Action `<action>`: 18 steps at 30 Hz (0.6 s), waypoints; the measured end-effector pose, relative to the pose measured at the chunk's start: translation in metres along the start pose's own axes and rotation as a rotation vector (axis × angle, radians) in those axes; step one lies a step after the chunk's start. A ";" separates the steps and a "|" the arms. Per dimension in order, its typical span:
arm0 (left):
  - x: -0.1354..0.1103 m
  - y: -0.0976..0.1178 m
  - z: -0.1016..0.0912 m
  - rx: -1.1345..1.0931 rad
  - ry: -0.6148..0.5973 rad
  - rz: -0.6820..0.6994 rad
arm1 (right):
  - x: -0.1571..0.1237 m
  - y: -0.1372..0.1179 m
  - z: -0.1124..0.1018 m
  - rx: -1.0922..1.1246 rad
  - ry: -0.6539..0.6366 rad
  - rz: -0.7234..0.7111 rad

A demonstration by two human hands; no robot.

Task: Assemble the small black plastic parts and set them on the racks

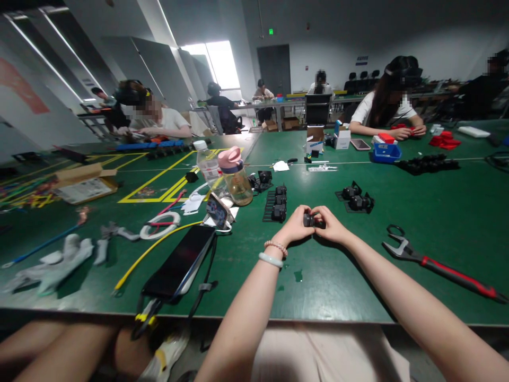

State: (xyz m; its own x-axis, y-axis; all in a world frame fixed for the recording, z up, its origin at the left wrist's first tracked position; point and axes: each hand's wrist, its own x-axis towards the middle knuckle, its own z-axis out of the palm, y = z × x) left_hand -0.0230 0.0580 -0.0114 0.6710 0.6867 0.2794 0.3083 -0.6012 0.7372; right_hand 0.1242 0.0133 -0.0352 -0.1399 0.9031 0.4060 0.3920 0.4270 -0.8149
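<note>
My left hand [295, 225] and my right hand [332, 226] meet over the green table [318, 281], both pinched on one small black part [310, 220] held between the fingertips. My left wrist wears two bead bracelets. Just beyond my hands a black tray [275, 206] holds a row of similar black parts. Two more black parts [357, 200] lie on a flat black piece to the right.
A red-handled wrench [437, 265] lies at the right. A phone [180, 261], a yellow cable [153, 248], grey gloves [51, 262], pliers and two bottles [235, 176] sit at the left. Other people work at the far side of the table.
</note>
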 end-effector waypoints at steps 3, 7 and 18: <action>0.000 0.000 -0.001 0.001 -0.002 0.000 | 0.000 0.001 0.001 -0.002 0.006 0.010; 0.000 0.002 -0.001 -0.011 -0.006 0.004 | 0.000 0.002 0.001 -0.009 0.011 0.012; -0.001 0.001 -0.002 0.010 -0.012 0.017 | 0.000 0.003 0.001 -0.035 0.004 0.012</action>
State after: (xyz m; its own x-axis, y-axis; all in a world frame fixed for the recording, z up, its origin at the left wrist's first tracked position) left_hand -0.0246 0.0575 -0.0101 0.6840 0.6717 0.2844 0.3036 -0.6167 0.7263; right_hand 0.1248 0.0142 -0.0377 -0.1315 0.9078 0.3983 0.4254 0.4146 -0.8045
